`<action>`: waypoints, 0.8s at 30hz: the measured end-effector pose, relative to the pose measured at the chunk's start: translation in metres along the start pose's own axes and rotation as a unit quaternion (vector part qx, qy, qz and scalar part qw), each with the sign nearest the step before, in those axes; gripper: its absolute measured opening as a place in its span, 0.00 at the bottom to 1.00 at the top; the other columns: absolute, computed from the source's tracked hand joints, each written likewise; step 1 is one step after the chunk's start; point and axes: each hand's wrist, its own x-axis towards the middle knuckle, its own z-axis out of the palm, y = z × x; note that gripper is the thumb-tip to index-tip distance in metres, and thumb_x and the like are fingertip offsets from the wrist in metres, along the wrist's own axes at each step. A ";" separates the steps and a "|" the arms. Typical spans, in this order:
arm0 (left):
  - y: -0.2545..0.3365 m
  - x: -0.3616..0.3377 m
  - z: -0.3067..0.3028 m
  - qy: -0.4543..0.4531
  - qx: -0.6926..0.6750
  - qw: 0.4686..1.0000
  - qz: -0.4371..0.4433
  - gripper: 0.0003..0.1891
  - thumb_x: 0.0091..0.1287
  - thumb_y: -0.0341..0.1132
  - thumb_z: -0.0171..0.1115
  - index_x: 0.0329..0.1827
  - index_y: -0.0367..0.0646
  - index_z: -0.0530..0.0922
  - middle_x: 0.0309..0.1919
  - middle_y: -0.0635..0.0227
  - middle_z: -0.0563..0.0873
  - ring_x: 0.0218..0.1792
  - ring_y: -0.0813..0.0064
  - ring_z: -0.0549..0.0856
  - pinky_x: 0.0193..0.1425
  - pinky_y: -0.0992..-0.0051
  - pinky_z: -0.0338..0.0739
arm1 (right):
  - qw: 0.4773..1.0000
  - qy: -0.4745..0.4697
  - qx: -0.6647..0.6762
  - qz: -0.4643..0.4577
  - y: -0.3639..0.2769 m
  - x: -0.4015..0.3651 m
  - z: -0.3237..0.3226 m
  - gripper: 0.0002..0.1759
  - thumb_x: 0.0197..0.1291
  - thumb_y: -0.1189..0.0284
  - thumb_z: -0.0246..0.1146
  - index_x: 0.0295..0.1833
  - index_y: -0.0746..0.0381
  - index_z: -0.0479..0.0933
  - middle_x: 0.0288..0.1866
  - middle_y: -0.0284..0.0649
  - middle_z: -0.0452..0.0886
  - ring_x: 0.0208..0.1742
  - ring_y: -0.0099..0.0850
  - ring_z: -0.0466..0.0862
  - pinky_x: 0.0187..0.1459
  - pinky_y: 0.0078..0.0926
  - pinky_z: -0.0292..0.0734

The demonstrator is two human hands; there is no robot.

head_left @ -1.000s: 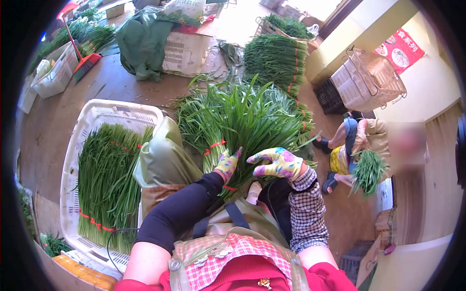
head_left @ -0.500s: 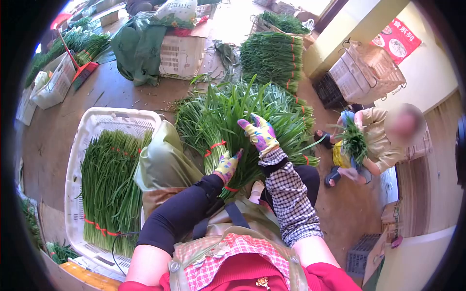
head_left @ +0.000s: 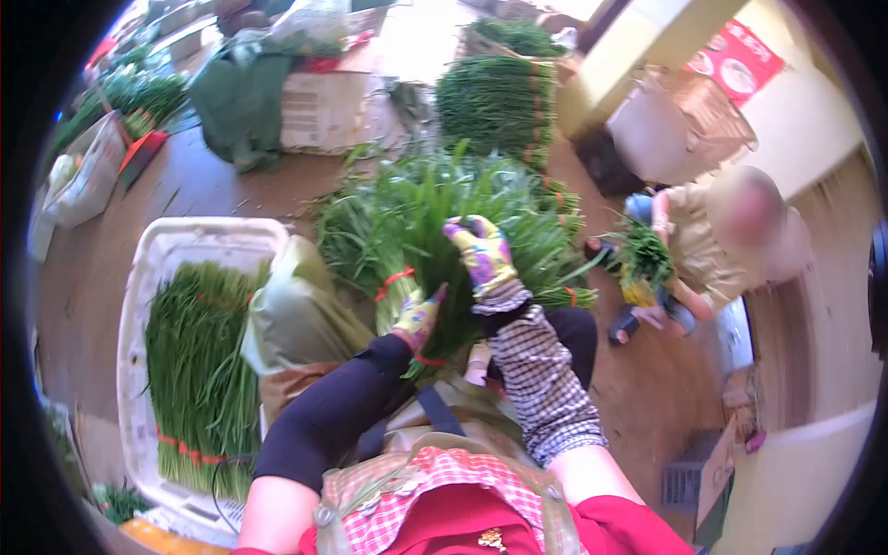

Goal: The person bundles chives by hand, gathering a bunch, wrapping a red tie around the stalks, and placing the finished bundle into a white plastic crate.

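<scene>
Both my hands wear patterned gloves and work at a pile of green leafy stalks that look like garlic chives (head_left: 518, 185), in front of my knees. My left hand (head_left: 418, 319) is closed on a bunch of chives (head_left: 398, 296) by its pale lower stems, just below a red tie (head_left: 396, 277). A second red tie (head_left: 428, 360) shows under that hand. My right hand (head_left: 483, 254) is among the leaves to the right, its fingers curled in on some chive leaves; the fingertips are partly hidden and blurred.
A white crate (head_left: 139, 370) of tied chives stands at my left. Behind the pile is a tall stack of bundles (head_left: 495, 106). At right a seated person (head_left: 712, 231) holds greens. A green cloth (head_left: 242, 106) drapes near a crate (head_left: 319, 111); a red broom (head_left: 143, 148) stands far left.
My right hand's fingers have drawn in from a spread pose. My left hand stays on the bunch. The whole view has shifted slightly and blurred; the person at right leans a little differently.
</scene>
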 end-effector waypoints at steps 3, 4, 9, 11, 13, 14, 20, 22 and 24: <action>0.002 0.004 -0.032 0.054 -0.519 0.836 -0.169 0.26 0.67 0.42 0.55 0.65 0.41 0.63 0.53 0.64 0.76 0.49 0.73 0.76 0.53 0.77 0.70 | 0.998 0.013 -0.057 -0.018 -0.010 -0.008 0.001 0.10 0.54 0.71 0.65 0.41 0.63 0.77 0.35 0.32 0.80 0.37 0.21 0.76 0.41 0.20 0.71; -0.002 0.005 -0.018 0.028 -0.672 0.710 -0.209 0.26 0.67 0.43 0.54 0.65 0.41 0.63 0.52 0.65 0.77 0.48 0.74 0.76 0.53 0.77 0.70 | 1.000 0.005 -0.018 -0.021 -0.005 -0.004 0.000 0.09 0.54 0.71 0.65 0.39 0.62 0.77 0.33 0.31 0.79 0.35 0.20 0.75 0.39 0.20 0.71; -0.004 0.006 -0.023 -0.027 -0.818 0.491 -0.297 0.23 0.69 0.44 0.48 0.64 0.42 0.67 0.44 0.69 0.79 0.40 0.78 0.76 0.50 0.79 0.70 | 0.996 0.038 0.023 -0.072 0.008 0.001 0.005 0.03 0.55 0.74 0.62 0.33 0.61 0.75 0.26 0.24 0.74 0.26 0.14 0.70 0.28 0.15 0.65; -0.022 0.003 0.040 -0.013 -0.825 0.499 -0.265 0.23 0.69 0.43 0.47 0.64 0.42 0.67 0.44 0.68 0.79 0.40 0.77 0.75 0.49 0.79 0.71 | 0.996 0.029 0.068 -0.043 0.008 0.000 0.006 0.03 0.56 0.73 0.62 0.34 0.60 0.75 0.26 0.24 0.73 0.26 0.13 0.69 0.27 0.14 0.64; -0.026 0.002 0.056 -0.012 -0.850 0.461 -0.255 0.23 0.69 0.43 0.48 0.64 0.41 0.66 0.45 0.67 0.79 0.40 0.76 0.75 0.49 0.79 0.71 | 0.993 0.036 0.107 -0.016 0.006 -0.002 0.007 0.03 0.57 0.72 0.62 0.34 0.59 0.75 0.24 0.23 0.73 0.23 0.13 0.68 0.24 0.14 0.63; -0.025 0.002 0.051 -0.019 -0.871 0.418 -0.259 0.23 0.69 0.43 0.48 0.64 0.41 0.66 0.45 0.67 0.79 0.40 0.76 0.75 0.49 0.79 0.70 | 0.991 0.049 0.124 -0.004 0.003 -0.005 0.010 0.03 0.57 0.72 0.62 0.34 0.58 0.75 0.23 0.23 0.73 0.21 0.13 0.67 0.21 0.13 0.61; -0.021 0.005 0.039 -0.026 -0.914 0.313 -0.257 0.16 0.70 0.39 0.49 0.57 0.42 0.71 0.45 0.72 0.79 0.41 0.79 0.77 0.47 0.78 0.71 | 0.990 0.057 0.125 -0.038 -0.001 -0.003 0.010 0.05 0.59 0.69 0.61 0.39 0.56 0.74 0.25 0.28 0.76 0.17 0.14 0.68 0.17 0.12 0.61; -0.017 0.005 0.020 -0.018 -0.894 0.345 -0.285 0.14 0.71 0.38 0.51 0.55 0.43 0.72 0.46 0.72 0.79 0.42 0.79 0.77 0.47 0.77 0.72 | 0.987 0.054 0.141 -0.062 -0.015 -0.010 0.003 0.05 0.58 0.72 0.61 0.39 0.57 0.74 0.26 0.27 0.75 0.20 0.15 0.70 0.21 0.13 0.64; -0.002 0.011 -0.024 0.003 -0.866 0.368 -0.337 0.15 0.70 0.39 0.51 0.56 0.42 0.72 0.49 0.70 0.79 0.44 0.77 0.77 0.49 0.76 0.71 | 0.983 0.050 0.147 -0.099 -0.034 -0.020 -0.008 0.05 0.58 0.73 0.61 0.40 0.58 0.73 0.28 0.28 0.75 0.22 0.16 0.72 0.22 0.13 0.66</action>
